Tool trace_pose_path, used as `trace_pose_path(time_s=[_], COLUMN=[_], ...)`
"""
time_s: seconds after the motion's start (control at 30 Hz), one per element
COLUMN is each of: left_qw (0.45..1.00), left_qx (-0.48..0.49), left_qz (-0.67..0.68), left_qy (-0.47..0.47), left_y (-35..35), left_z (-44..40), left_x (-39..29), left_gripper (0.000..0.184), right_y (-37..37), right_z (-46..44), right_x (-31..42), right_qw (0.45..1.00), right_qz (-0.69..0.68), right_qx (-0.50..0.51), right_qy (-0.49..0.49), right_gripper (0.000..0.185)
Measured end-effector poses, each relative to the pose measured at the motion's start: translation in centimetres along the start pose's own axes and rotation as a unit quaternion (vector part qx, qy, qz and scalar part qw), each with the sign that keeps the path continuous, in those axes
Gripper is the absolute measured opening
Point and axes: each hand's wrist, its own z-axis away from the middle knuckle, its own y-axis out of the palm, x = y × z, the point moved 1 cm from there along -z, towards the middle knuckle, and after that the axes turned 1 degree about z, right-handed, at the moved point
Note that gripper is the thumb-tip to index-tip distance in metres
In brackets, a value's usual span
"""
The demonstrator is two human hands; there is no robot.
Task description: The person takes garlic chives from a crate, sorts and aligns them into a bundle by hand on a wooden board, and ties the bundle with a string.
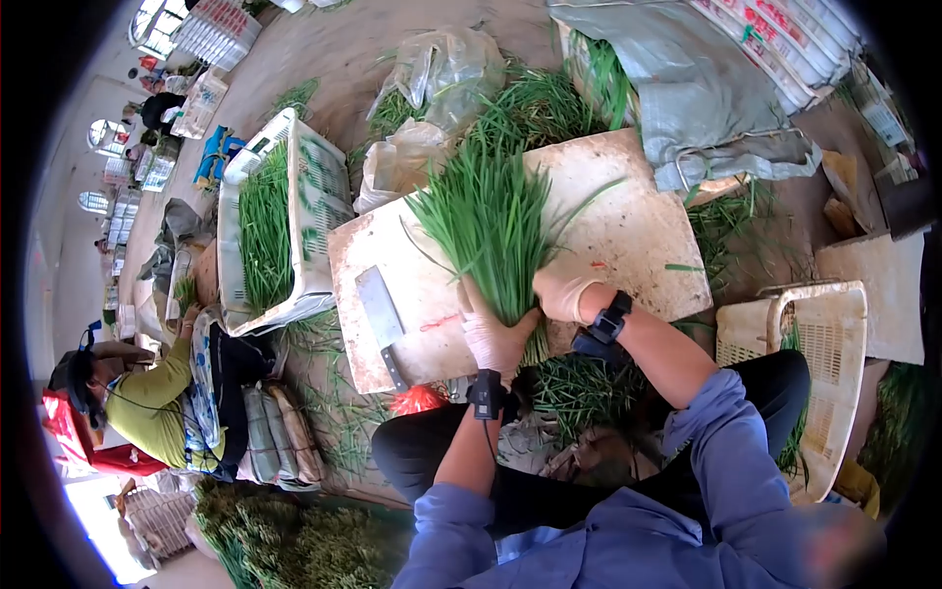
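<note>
A thick bunch of long green garlic chives (491, 216) lies on a pale, dirt-stained board (628, 226), its leaf tips fanned away from me. My left hand (496, 339), in a light glove, is wrapped round the lower end of the bunch. At the bunch's right side, my gloved right hand (567, 290) is closed, its fingers curled; what they grip is hidden. To the left on the board rests a cleaver (380, 312) with a dark handle. Red plastic strands (417, 400) sit at the board's near edge.
A white crate (324, 201) full of chives stands left, a cream crate (834, 363) right. Loose chives (545, 108) and a clear plastic bag (456, 74) lie beyond the board. A co-worker (147, 402) sits at left. A grey tarp (687, 79) covers a load at back right.
</note>
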Motion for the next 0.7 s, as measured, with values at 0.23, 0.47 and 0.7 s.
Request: trace_pose_path(time_s=[0.23, 0.47, 0.7], left_qw=[0.999, 0.998, 0.998], left_qx=[-0.004, -0.017, -0.026], left_qz=[-0.034, -0.038, -0.048], left_qy=[-0.039, -0.044, -0.034], left_y=[0.3, 0.3, 0.4], left_z=[-0.1, 0.1, 0.0], left_x=[-0.9, -0.9, -1.0], left_gripper=[0.127, 0.13, 0.129], right_y=[-2.9, -7.6, -9.8], right_z=[-4.7, -12.9, -4.0], right_x=[2.8, -3.4, -7.6], right_qw=[0.963, 0.805, 0.95], right_qz=[0.006, -0.523, -0.026], right_qx=[-0.238, -0.281, -0.289], right_qy=[-0.128, 0.005, 0.111], right_gripper=[0.034, 0.045, 0.028])
